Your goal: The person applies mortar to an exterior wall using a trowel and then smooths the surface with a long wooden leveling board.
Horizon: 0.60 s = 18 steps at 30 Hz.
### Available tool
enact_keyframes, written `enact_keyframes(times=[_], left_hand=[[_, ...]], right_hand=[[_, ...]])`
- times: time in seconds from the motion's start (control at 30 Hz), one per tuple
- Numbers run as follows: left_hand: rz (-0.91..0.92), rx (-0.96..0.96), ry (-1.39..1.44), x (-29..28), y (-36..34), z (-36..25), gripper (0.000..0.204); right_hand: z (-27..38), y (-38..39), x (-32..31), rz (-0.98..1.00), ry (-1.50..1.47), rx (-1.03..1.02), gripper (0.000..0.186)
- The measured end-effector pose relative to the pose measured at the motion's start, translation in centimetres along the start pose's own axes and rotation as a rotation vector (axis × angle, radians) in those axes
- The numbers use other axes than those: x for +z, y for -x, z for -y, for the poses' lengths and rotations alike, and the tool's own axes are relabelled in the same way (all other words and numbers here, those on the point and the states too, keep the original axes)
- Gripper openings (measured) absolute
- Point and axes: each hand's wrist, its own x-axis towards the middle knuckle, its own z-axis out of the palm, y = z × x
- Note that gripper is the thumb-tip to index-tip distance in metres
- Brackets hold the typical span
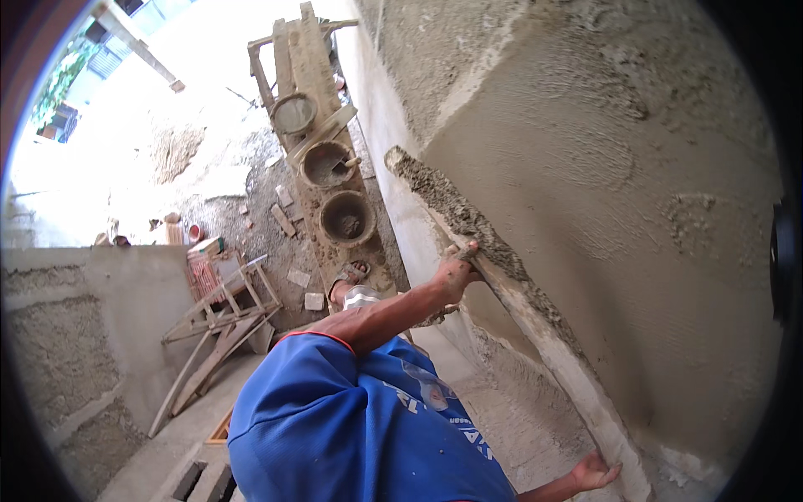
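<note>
A long, pale board [565,376] runs diagonally beside the plastered wall [627,209], with a thick layer of grey mortar [443,197] along much of its length. My left hand [458,269] grips it around the middle, fingers closed over its edge. Lower down, my right hand [595,470] holds the same board near its bottom end at the lower right. The wall behind carries wet grey render, smooth in places and rough in others. My blue shirt fills the lower centre.
I am above a narrow plank scaffold [305,50] holding three buckets [347,219], one with a tool inside; my foot [351,280] rests on it. Rubble and broken blocks [314,301] lie below. Wooden frames [226,309] lean by a low wall [100,326] on the left.
</note>
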Motion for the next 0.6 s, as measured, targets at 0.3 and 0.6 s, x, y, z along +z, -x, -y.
enact_keyframes(times=[0.3,0.6], left_hand=[[-0.163,-0.021,0.371,-15.2,-5.3,-2.9,0.038],[-0.319,0.201,0.802,-25.6,-9.8,-6.5,0.053]], right_hand=[[-6.9,7.1,16.1,0.381,0.251,0.049,0.057],[-16.6,24.0,33.5,0.967,0.391,0.138,0.063]])
